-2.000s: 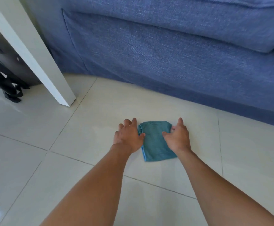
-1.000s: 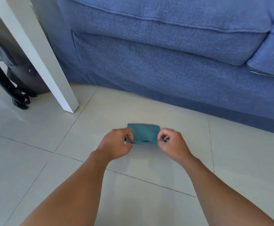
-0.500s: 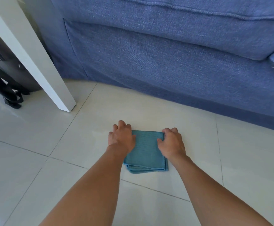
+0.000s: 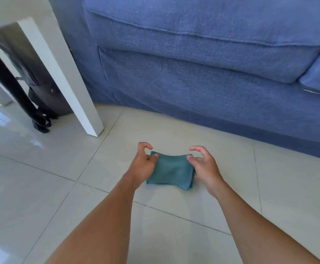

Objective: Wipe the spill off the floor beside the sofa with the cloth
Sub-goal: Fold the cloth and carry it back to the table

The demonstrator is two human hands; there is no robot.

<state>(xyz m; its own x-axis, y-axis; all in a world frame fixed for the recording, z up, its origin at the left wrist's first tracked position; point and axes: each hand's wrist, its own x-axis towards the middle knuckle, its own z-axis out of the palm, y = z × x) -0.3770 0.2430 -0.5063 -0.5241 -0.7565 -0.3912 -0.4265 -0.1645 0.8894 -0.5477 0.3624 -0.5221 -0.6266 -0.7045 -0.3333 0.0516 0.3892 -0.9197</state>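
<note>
A folded teal cloth [image 4: 169, 171] sits low over the pale floor tiles [image 4: 174, 134], a short way in front of the blue sofa [image 4: 203, 88]. My left hand [image 4: 142, 166] grips the cloth's left edge with the thumb on top, and its index finger curls free above. On the other side, my right hand [image 4: 205, 166] grips the right edge the same way. The cloth bows between them, its near edge slightly off the floor. No spill is plainly visible on the tiles.
A white table leg [image 4: 75, 96] stands on the floor to the left of the sofa's corner. Behind it lies a black bag with straps [image 4: 39, 111]. Glossy tiles stretch to the left and towards me.
Half a second ago both hands pressed flat on the cloth on the floor. Now they have taken it by its side edges and squeezed it narrower. The camera has tilted up.
</note>
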